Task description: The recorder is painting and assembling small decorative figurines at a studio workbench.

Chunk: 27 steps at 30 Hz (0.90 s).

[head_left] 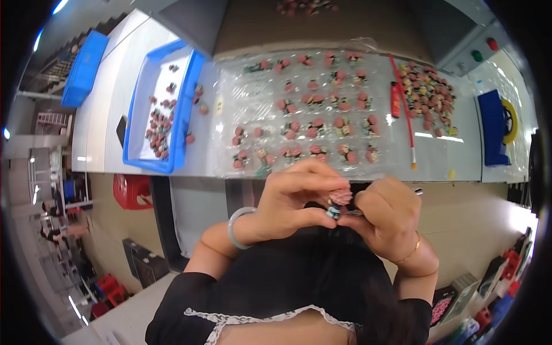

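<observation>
My left hand (296,198) pinches a small pink flower-shaped figurine (339,199) with a dark base, held close to my chest. My right hand (385,213) is closed beside it, gripping a thin metal tool whose tip meets the figurine's base. On the white table beyond lies a clear plastic sheet (253,103) carrying several similar pink figurines in rows (313,123). I wear a pale bangle on the left wrist and a thin gold bracelet on the right.
A blue tray (181,123) with several figurines stands at the left. A loose pile of figurines (428,95), a red pen and a long red-handled brush (405,109) lie at the right. Another blue tray (83,69) sits far left; a red stool (131,191) below.
</observation>
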{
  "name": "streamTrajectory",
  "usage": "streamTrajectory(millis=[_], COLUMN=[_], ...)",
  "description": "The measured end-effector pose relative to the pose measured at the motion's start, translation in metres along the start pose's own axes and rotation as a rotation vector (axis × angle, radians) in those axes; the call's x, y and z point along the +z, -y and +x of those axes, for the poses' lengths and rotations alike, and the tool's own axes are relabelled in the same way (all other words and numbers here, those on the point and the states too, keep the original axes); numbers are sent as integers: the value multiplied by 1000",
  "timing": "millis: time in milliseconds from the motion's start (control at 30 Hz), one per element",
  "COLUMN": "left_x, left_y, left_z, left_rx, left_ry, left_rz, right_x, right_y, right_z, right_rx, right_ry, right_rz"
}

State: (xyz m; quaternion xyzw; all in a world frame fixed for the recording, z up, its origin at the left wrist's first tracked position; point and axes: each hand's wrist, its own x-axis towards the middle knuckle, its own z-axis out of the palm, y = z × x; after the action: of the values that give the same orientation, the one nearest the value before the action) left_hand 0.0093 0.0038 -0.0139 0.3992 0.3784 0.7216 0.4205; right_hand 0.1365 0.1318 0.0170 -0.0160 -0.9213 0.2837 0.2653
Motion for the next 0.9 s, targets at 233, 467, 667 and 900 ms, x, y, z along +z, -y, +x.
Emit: streamTrajectory(millis=[233, 467, 667, 900], left_x=[-4, -6, -7, -7], left_y=[-9, -5, -4, -2], left_z=[-5, -4, -4, -2], left_rx=[-53, -38, -43, 4], left_ry=[-25, -26, 10, 4], left_rz=[51, 4, 14, 47], right_x=[3, 4, 6, 8], right_y=[8, 7, 2, 1], right_z=[6, 6, 5, 4], right_rx=[-27, -37, -70, -40], right_ry=[34, 57, 51, 52], right_rz=[-21, 7, 72, 82])
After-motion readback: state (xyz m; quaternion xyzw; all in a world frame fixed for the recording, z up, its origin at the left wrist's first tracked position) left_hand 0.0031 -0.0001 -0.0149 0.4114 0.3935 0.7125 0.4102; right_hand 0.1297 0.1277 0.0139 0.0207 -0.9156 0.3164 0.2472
